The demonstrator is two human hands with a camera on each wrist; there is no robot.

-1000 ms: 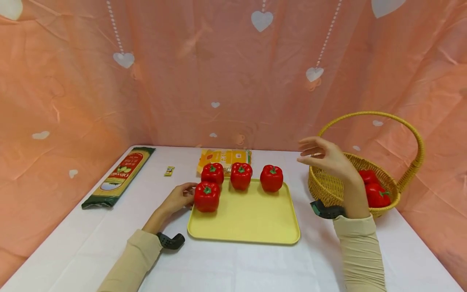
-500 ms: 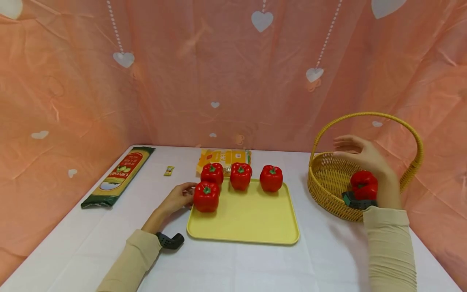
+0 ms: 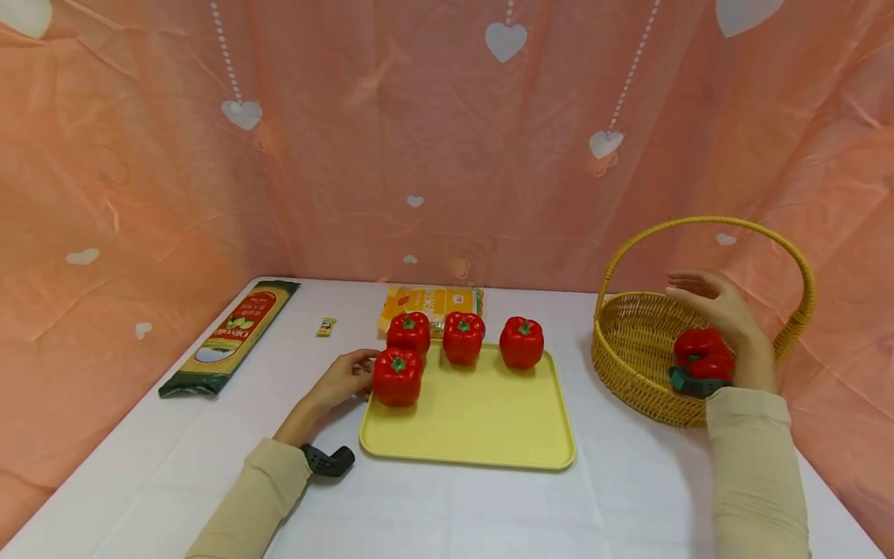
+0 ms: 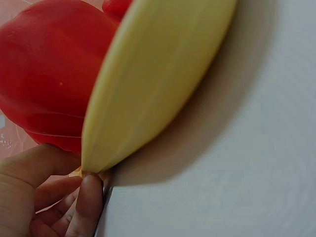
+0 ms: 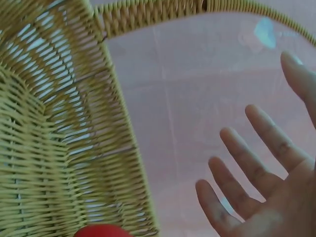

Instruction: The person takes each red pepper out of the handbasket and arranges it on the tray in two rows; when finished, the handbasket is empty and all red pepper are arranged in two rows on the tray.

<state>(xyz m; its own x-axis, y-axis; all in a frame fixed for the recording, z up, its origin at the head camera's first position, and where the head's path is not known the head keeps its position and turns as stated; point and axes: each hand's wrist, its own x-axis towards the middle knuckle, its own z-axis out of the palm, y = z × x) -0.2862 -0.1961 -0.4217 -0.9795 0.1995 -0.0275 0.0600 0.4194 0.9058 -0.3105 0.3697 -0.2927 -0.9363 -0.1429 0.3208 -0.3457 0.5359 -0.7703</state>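
My left hand point(image 3: 344, 378) pinches the left rim of a yellow tray point(image 3: 482, 419); in the left wrist view the thumb point(image 4: 90, 200) lies right at the tray's edge. Close beside those fingers stands a red bell pepper point(image 3: 396, 377) with a green stem. Several such peppers sit along the tray's left and back. My right hand point(image 3: 719, 307) is held above the wicker basket point(image 3: 615, 373), under its tall handle, with nothing in it. Its fingers point(image 5: 247, 163) are spread apart in the right wrist view. Red peppers point(image 3: 701, 349) lie in the basket, partly hidden by the wrist and its band.
Behind the tray lies an orange food packet point(image 3: 429, 301). A long green and gold packet point(image 3: 233, 334) rests on the left side of the white table point(image 3: 447, 505), with a tiny yellow packet point(image 3: 326, 327) nearby. A pink curtain point(image 3: 419, 155) hangs behind.
My right hand has moved right, from the basket's left side to over its right part, and its wrist now covers some of the peppers. My left hand stays at the tray's rim.
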